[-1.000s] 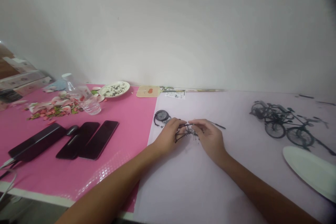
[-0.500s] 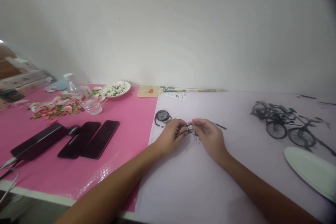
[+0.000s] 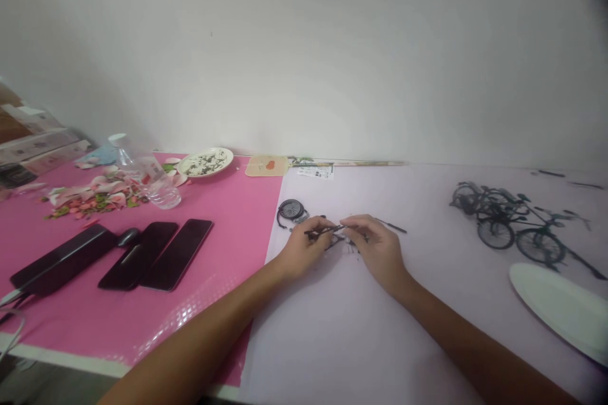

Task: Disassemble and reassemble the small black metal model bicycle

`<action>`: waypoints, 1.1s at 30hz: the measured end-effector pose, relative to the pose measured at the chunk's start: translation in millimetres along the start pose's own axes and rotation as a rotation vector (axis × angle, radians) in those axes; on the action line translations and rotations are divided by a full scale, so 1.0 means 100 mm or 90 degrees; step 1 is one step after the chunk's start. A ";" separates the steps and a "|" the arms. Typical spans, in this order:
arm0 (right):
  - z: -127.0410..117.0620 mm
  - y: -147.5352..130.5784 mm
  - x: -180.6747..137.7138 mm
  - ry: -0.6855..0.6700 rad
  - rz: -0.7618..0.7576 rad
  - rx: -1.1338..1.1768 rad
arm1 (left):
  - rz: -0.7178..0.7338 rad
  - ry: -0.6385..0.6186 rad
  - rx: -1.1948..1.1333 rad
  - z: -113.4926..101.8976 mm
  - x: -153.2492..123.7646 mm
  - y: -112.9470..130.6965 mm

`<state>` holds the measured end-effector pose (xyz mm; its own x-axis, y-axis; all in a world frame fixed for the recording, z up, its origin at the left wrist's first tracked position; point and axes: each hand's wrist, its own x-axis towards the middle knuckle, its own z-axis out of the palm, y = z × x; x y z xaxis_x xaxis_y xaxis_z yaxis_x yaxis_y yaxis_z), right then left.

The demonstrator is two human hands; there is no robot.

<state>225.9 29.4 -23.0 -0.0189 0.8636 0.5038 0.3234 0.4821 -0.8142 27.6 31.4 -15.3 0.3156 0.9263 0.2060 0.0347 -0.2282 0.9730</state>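
Just above the white sheet, my left hand [image 3: 306,250] and my right hand [image 3: 377,247] meet over a thin black model bicycle frame [image 3: 337,228]. The left thumb and fingers pinch its left side; the right fingertips close on its right end. Fingers cover much of the frame, so its exact shape is hard to make out. Small dark parts [image 3: 350,248] show beneath, between the hands. Beyond my left hand lies a small spoked wheel [image 3: 291,209] with a curved black piece by it. A thin black rod [image 3: 391,225] lies behind my right hand.
Assembled model bicycles [image 3: 517,228] stand at right, near a white oval plate [image 3: 560,310]. On the pink cover are two phones [image 3: 177,255], a black oblong case [image 3: 64,259], a plastic bottle [image 3: 159,186], loose petals [image 3: 109,193] and a dish [image 3: 206,163].
The black frame has tilted and its left end now shows more above my left fingers. Both hands stay close together; the whole view has shifted slightly.
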 end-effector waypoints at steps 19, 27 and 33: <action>0.03 -0.03 -0.02 -0.036 0.012 0.009 | -0.110 0.118 -0.119 0.02 0.04 0.00; 0.03 -0.07 -0.03 -0.055 0.030 -0.004 | -0.091 0.128 -0.094 0.00 0.08 -0.04; 0.04 -0.07 -0.04 -0.031 0.085 -0.015 | -0.088 0.152 -0.060 0.00 0.08 -0.04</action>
<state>220.2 22.8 -20.7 -0.0205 0.9263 0.3762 0.3476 0.3594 -0.8660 30.3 40.0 -17.6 0.0815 0.9935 0.0791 -0.0296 -0.0769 0.9966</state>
